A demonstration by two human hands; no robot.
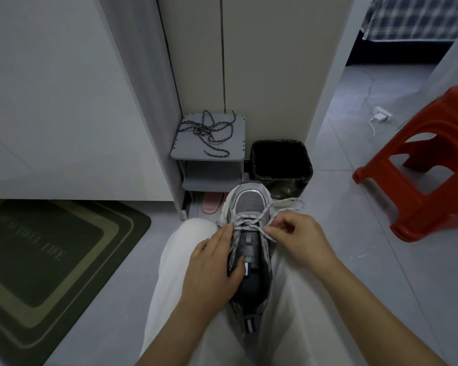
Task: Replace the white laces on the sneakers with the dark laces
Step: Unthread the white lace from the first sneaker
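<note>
Here, a person sits with one sneaker [249, 207] lying on the lap, seen from above. The shoe's long axis runs straight away from the body: heel near the wrists, toe pointing beyond the fingers. The left hand [212, 265] grips the shoe's left side, thumb curled over the collar by the tongue.

The right hand [296, 239] is nearer the work — its fingertips [269, 231] pinch a strand of the white lace [245, 221] just beside the right-hand eyelets, and loose ends trail past them to the right of the toe. The lace is crossed through the eyelets nearest the toe. Those closer to the palms look unthreaded, so the unlacing seems partly done. The next pull probably goes up and outward, away from the tongue.

The dark laces [209, 130] lie in a loose tangle on a small grey shelf [185, 151], well beyond both hands, out past the toe.

The lap, in pale trousers [175, 260], is a soft, sloping rest. Around it are grey floor tiles [354, 247], with a dark bin [257, 154] ahead of the right fingers, a red stool [421, 180] far to their right, and a green doormat [50, 260] left of the left hand.
</note>
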